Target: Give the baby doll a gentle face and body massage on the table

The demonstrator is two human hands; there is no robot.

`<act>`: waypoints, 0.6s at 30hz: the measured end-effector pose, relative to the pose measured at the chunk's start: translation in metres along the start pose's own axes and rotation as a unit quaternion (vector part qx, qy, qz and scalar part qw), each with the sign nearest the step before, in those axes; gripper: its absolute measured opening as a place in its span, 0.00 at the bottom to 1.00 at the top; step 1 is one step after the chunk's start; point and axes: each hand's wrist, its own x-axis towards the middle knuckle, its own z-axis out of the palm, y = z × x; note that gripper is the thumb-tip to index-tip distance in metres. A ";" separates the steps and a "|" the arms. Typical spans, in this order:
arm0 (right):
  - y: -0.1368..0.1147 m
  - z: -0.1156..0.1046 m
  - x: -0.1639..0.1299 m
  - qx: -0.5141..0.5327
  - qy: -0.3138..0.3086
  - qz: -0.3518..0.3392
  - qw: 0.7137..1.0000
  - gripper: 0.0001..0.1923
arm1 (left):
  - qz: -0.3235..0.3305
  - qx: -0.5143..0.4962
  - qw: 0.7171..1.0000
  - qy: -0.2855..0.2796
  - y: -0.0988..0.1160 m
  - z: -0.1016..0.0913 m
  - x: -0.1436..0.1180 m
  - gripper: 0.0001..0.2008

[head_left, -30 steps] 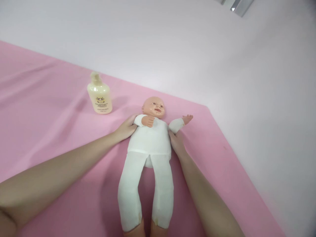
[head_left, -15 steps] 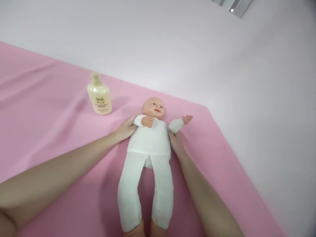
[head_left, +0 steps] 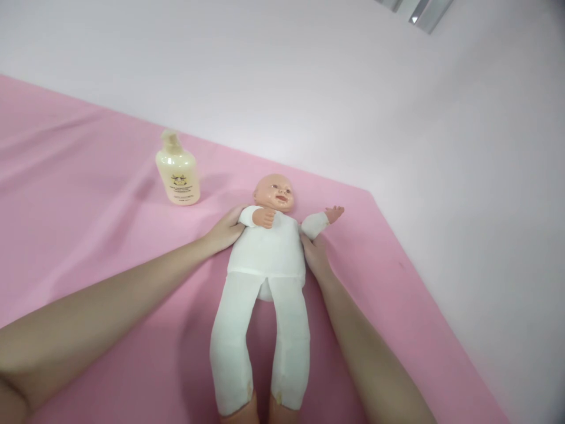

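A baby doll (head_left: pixel 267 259) in a white cloth body lies on its back on the pink sheet (head_left: pixel 88 235), head away from me. My left hand (head_left: pixel 224 231) cups the doll's side under its bent arm. My right hand (head_left: pixel 315 256) presses against the other side of the torso, below the outstretched arm. Both hands grip the doll's trunk from either side. The fingers under the doll are hidden.
A cream pump bottle (head_left: pixel 178 171) stands upright on the sheet to the left of the doll's head. The sheet's edge runs diagonally at the right, with white floor (head_left: pixel 463 176) beyond it.
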 end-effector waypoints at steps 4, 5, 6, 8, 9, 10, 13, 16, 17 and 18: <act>0.003 -0.001 0.002 -0.009 -0.005 0.003 1.000 0.33 | 0.007 0.001 1.000 0.000 -0.004 0.000 0.001 0.27; 0.003 -0.001 0.002 -0.011 -0.006 0.005 1.000 0.34 | 0.009 0.001 1.000 0.000 -0.004 0.000 0.001 0.27; 0.003 -0.001 0.002 -0.012 -0.008 0.006 1.000 0.34 | 0.009 0.002 1.000 0.000 -0.005 0.000 0.002 0.27; 0.004 -0.002 0.002 -0.015 -0.009 0.006 1.000 0.35 | 0.007 0.002 1.000 0.001 -0.004 0.000 0.002 0.27; 0.004 -0.002 0.002 -0.015 -0.010 0.006 1.000 0.36 | 0.006 0.001 1.000 0.002 -0.004 0.000 0.001 0.26; 0.004 -0.002 0.002 -0.016 -0.010 0.005 1.000 0.37 | 0.004 0.001 1.000 0.003 -0.003 0.000 0.001 0.26; 0.007 -0.002 0.003 -0.016 -0.010 -0.004 1.000 0.37 | 0.003 0.003 1.000 0.002 -0.001 0.000 0.000 0.26; 0.010 -0.001 0.004 -0.013 -0.008 -0.014 1.000 0.37 | 0.004 0.004 1.000 0.001 -0.001 0.000 0.000 0.26; 0.012 -0.001 0.005 -0.013 -0.007 -0.017 1.000 0.37 | 0.004 0.002 1.000 0.000 -0.001 0.000 0.001 0.26; 0.013 0.000 0.005 -0.015 -0.004 -0.024 1.000 0.37 | 0.005 0.001 1.000 -0.001 -0.002 0.000 0.001 0.26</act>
